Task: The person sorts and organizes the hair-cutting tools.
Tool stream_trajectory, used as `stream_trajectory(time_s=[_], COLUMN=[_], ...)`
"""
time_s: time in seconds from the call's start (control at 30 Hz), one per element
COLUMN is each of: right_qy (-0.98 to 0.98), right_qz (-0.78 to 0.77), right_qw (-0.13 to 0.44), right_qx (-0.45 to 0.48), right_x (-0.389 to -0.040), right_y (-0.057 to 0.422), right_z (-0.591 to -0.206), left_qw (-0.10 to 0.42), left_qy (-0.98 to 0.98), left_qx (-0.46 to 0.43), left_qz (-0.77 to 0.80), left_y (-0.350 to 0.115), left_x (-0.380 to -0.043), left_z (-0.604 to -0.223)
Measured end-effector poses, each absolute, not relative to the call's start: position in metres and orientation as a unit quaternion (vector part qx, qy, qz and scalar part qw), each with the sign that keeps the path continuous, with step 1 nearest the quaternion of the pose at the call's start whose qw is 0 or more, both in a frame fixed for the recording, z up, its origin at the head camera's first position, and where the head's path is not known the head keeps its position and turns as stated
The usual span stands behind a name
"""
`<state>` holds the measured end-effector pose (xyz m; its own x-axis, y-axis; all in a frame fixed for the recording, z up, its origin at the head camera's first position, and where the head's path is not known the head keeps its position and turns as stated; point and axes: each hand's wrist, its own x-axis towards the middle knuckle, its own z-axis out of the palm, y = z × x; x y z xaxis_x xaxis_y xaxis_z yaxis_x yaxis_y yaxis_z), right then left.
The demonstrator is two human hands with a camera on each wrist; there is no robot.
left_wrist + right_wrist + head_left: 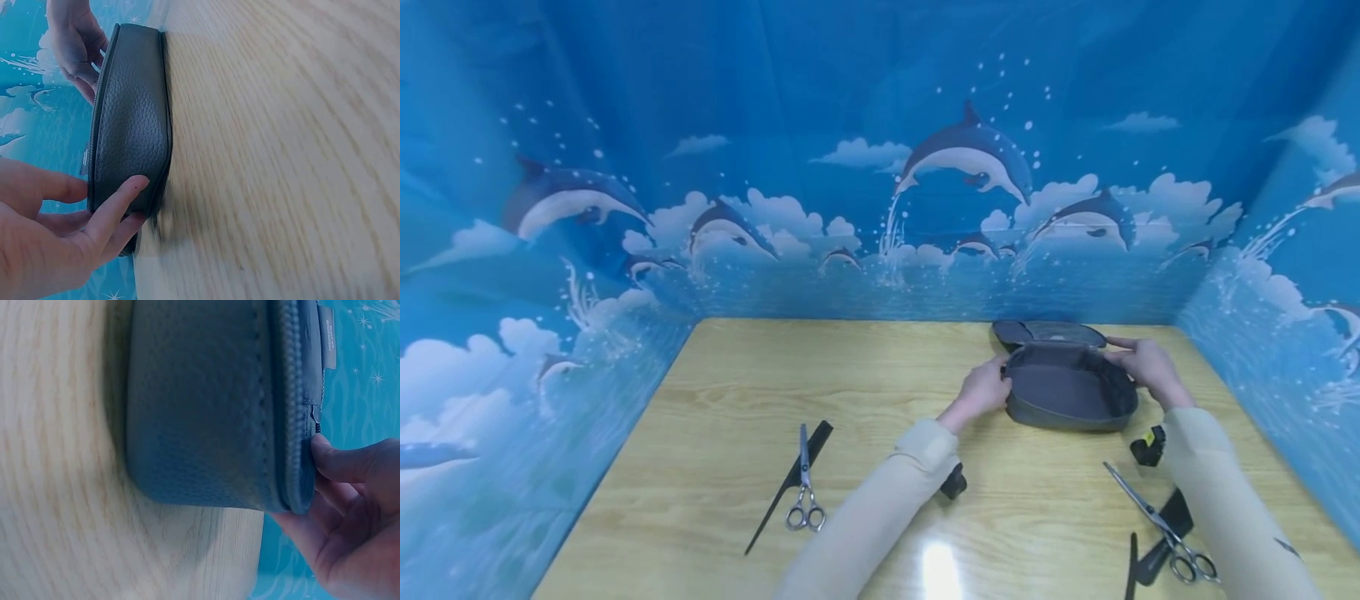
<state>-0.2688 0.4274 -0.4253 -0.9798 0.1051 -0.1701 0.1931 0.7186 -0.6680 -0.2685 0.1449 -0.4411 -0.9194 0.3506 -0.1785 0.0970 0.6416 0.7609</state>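
A dark grey zippered case of pebbled leather stands at the back right of the table, its lid folded back. The inside of its base shows bare grey lining. My left hand holds the case's left end, with fingers against the side wall in the left wrist view. At the back right corner, my right hand pinches the edge of the lid between thumb and fingers, close to the zipper.
On the left lie a tail comb and scissors. Near the right forearm are more scissors, a black flat piece, a thin dark stick and a small black-and-yellow item. A small black object sits beside the left sleeve. A dolphin-print curtain surrounds the table.
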Motion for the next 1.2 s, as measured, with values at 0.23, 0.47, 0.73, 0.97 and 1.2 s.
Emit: stream_trajectory(time_s=[0.23, 0.47, 0.73, 0.97, 1.2], right_qy=[0.924, 0.922, 0.915, 0.912, 0.913], right_qz=[-0.367, -0.368, -0.382, -0.389, -0.389], right_qw=[0.073, 0.088, 0.096, 0.1, 0.093], right_qx=[0.082, 0.082, 0.082, 0.08, 0.077], right_x=[-0.269, -0.268, -0.267, -0.266, -0.267], right_y=[0.429, 0.427, 0.421, 0.416, 0.409], right_z=[-0.425, -0.423, -0.424, -0.424, -0.424], left_qw=[0.166, 0.164, 0.175, 0.19, 0.184], left_qy=[0.881, 0.884, 0.88, 0.876, 0.873], left_qx=[0.113, 0.108, 0.088, 0.09, 0.089], left_qz=[0.429, 0.425, 0.432, 0.434, 0.443], left_y=[0.145, 0.143, 0.139, 0.129, 0.121], left_x=[-0.266, -0.266, -0.269, -0.268, -0.267], left_z=[-0.439, -0.44, -0.442, -0.437, -0.437])
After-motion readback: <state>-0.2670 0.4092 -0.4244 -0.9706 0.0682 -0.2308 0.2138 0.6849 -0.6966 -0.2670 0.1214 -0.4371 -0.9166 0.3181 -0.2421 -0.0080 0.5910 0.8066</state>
